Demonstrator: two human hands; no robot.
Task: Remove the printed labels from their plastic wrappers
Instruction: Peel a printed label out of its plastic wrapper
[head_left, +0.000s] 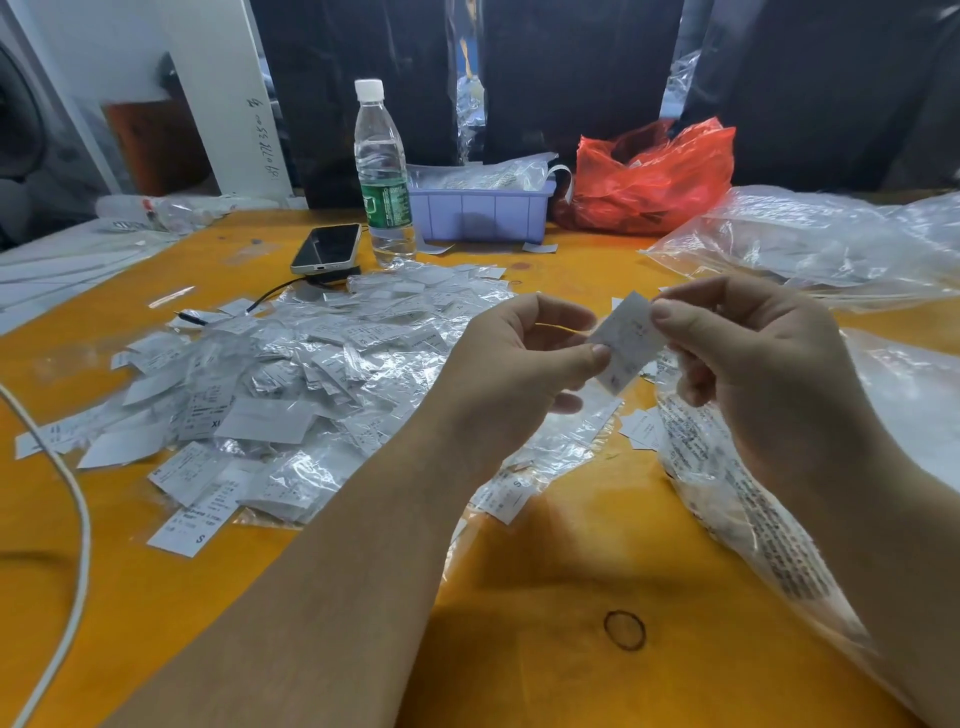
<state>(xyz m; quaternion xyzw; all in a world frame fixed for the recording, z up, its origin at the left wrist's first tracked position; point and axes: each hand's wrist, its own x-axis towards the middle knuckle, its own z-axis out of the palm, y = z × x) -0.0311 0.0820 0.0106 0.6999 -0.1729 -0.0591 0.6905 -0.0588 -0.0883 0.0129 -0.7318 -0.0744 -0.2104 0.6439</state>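
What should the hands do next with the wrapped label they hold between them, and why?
Probably pull the two grips apart to open the wrapper. The left hand and right hand each pinch an opposite edge of one small wrapped label, held above the table, with the label apparently still inside its plastic.

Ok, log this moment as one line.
left hand: pinches wrapped label | right hand: pinches same | pile: on table

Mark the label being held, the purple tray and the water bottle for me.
held label (626, 340), head view, on the middle of its printed face between both hands.
purple tray (480, 215), head view, on its front wall.
water bottle (382, 156), head view, on its clear body above the green band.
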